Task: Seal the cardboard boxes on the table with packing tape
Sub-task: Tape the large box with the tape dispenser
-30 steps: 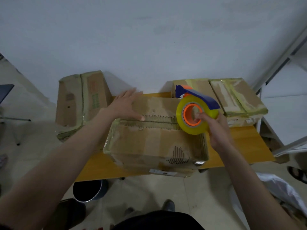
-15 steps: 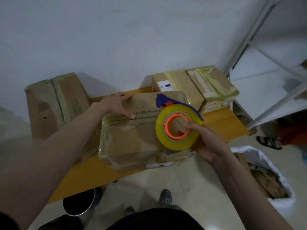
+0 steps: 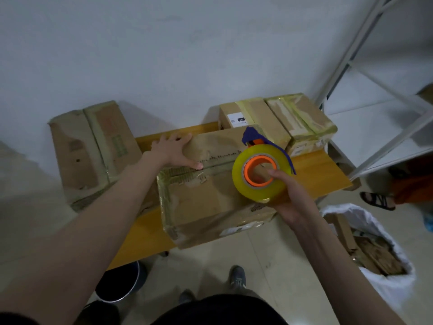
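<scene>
A large cardboard box (image 3: 201,202) lies on the yellow wooden table (image 3: 140,235), its near edge hanging over the table's front. My left hand (image 3: 174,151) lies flat with spread fingers on the box's far left top, beside the centre seam. My right hand (image 3: 290,198) grips a tape dispenser (image 3: 260,174) with a yellow tape roll, orange core and blue cutter, held over the box's right part. Two taped boxes, one with a white label (image 3: 255,118) and one wrapped in yellowish tape (image 3: 302,118), stand at the table's far right.
A tall cardboard box (image 3: 91,151) leans at the wall left of the table. A white sack (image 3: 384,285) of cardboard scraps sits on the floor at right. White metal shelving (image 3: 379,95) stands far right. A dark bin (image 3: 119,285) is under the table. A sandalled foot (image 3: 377,200) shows at right.
The dispenser in my right hand has come nearer along the box, from its far right toward the front right. My left hand keeps pressing the box top. The camera has swung right.
</scene>
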A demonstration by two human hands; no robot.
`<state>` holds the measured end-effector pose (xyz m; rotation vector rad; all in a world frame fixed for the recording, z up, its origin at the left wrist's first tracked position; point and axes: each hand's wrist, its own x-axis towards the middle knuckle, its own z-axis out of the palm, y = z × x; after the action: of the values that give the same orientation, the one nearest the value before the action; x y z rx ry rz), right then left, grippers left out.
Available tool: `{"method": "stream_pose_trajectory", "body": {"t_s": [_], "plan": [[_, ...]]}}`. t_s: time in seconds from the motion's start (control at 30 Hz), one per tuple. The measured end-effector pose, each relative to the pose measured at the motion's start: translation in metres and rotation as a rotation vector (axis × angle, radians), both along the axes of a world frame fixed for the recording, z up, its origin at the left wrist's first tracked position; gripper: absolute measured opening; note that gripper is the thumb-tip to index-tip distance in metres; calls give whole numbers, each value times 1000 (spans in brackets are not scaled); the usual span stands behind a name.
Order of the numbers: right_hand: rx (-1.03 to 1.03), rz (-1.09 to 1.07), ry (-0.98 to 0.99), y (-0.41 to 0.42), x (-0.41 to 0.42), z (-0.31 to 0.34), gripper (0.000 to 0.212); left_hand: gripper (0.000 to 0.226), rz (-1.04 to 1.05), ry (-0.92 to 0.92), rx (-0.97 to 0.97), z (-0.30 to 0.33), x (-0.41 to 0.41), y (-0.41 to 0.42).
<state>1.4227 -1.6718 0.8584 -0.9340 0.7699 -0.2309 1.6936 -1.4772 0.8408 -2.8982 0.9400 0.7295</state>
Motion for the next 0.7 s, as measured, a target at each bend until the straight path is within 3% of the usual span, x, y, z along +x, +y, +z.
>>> {"method": "stream_pose_trajectory", "body": {"t_s": [0.2,0.3,0.43,0.7], "plan": [[-69,-14,15,-9,8,-7,81,115,7,-120,119,6,-37,33],[-68,-16,0,-7,15,-5,66,110,12,-114,141,6,-52,51],[-87,-73,-8,-4,32,-1,47,106,44,-65,71,1,-65,73],[-150,-145,-69,-3,70,-5,66,89,76,-45,-126,0,-82,92]]}}
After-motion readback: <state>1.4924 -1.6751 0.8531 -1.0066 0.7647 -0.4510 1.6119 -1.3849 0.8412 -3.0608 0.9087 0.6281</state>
